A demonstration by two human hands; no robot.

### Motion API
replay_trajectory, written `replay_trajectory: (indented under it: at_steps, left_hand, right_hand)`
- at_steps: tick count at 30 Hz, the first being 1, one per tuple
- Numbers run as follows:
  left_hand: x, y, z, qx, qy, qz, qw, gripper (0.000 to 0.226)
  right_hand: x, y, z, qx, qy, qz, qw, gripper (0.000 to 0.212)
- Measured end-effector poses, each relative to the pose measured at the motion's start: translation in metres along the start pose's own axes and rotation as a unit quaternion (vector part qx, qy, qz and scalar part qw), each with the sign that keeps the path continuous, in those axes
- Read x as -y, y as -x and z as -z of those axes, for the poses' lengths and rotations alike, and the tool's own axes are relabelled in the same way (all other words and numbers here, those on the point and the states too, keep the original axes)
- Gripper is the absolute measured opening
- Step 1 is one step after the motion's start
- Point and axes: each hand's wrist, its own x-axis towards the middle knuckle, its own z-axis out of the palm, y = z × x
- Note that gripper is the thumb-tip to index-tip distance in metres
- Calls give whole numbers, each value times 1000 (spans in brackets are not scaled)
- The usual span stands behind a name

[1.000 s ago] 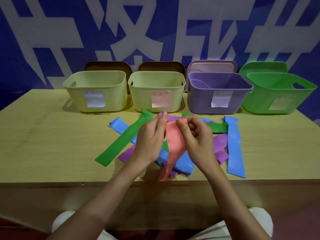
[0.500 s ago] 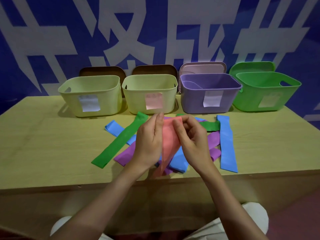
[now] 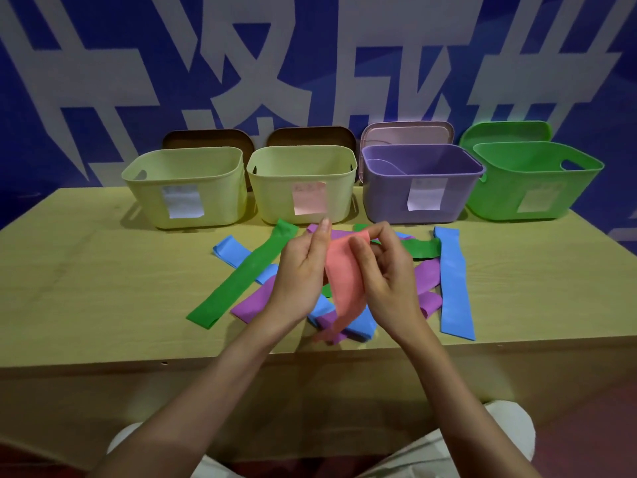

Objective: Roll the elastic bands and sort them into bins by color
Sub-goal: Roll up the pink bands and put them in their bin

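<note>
A person's two hands hold a pink elastic band (image 3: pixel 343 281) above the pile of bands on the wooden surface (image 3: pixel 86 270). The right hand (image 3: pixel 386 281) pinches the band's top edge between thumb and curled fingers, where a first fold seems to be starting. The left hand (image 3: pixel 303 270) steadies the band's left side with fingers nearly straight against it; whether its thumb grips behind cannot be told.

The band's long axis runs from the fingertips down and toward the person, its tail trailing onto the heap below. Any roll therefore looks set to travel from the far, upper end down the strip.

The bin with the pink label (image 3: pixel 301 184) stands straight ahead of the hands, second from the left. It sits beside a pale bin with a white label (image 3: pixel 184 188), and to its right stand a purple bin (image 3: pixel 418 184) and a green bin (image 3: pixel 531 182). The left hand lies slightly nearer the pink-labelled bin.

Loose on the surface are a green band (image 3: pixel 241 277), a blue band (image 3: pixel 453 284) and a purple band (image 3: pixel 253 303), among others, all unrolled.
</note>
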Motion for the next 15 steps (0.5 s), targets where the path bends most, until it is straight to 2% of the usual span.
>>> replay_trajectory:
  at_steps: [3, 6, 10, 15]
  left_hand:
    - [-3, 2, 4, 29, 71, 102, 992, 45]
    - [-3, 2, 11, 43, 85, 120, 988, 39]
    - [8, 4, 21, 34, -54, 3, 998, 48]
    - [18, 9, 26, 16, -155, -107, 982, 34]
  right_hand:
    - [-2, -1, -5, 2, 13, 3, 1000, 19]
    - [-5, -1, -9, 1, 17, 2, 1000, 21]
    - [-7, 1, -14, 0, -1, -6, 1000, 21]
    - [-7, 1, -19, 8, -12, -5, 1000, 20]
